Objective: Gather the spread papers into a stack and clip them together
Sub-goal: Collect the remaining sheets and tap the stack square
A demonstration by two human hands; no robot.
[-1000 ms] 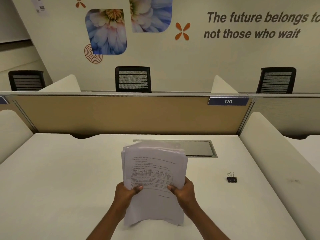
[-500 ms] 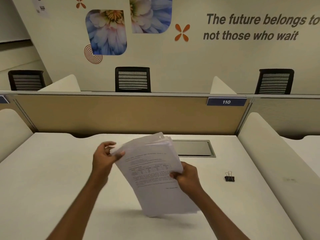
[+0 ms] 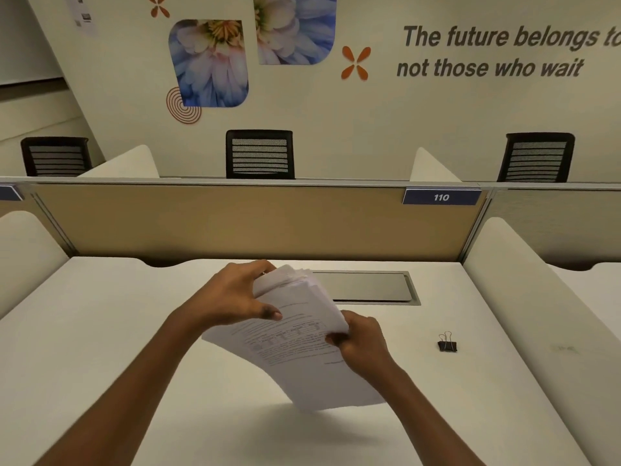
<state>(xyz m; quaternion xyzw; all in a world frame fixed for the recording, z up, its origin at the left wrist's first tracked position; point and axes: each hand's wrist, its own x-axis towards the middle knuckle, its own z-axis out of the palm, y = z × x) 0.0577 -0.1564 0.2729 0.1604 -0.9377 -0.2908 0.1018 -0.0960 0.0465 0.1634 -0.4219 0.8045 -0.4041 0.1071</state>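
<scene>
A stack of printed white papers (image 3: 295,351) is held tilted above the white desk (image 3: 100,364), its lower right corner low over the desk. My left hand (image 3: 232,297) grips the stack's upper left corner, thumb on the top sheet. My right hand (image 3: 363,344) pinches the right edge. The sheets' top edges are uneven and fanned. A black binder clip (image 3: 447,344) lies on the desk to the right, apart from both hands.
A grey cable hatch (image 3: 369,287) is set into the desk behind the papers. A tan partition (image 3: 218,223) with a "110" label closes the far side. White curved dividers stand at left and right (image 3: 537,297). Black chairs sit beyond.
My left hand moved from the stack's bottom up to its top left corner and took hold. The stack rotated and tilted further clockwise. The clip stayed put.
</scene>
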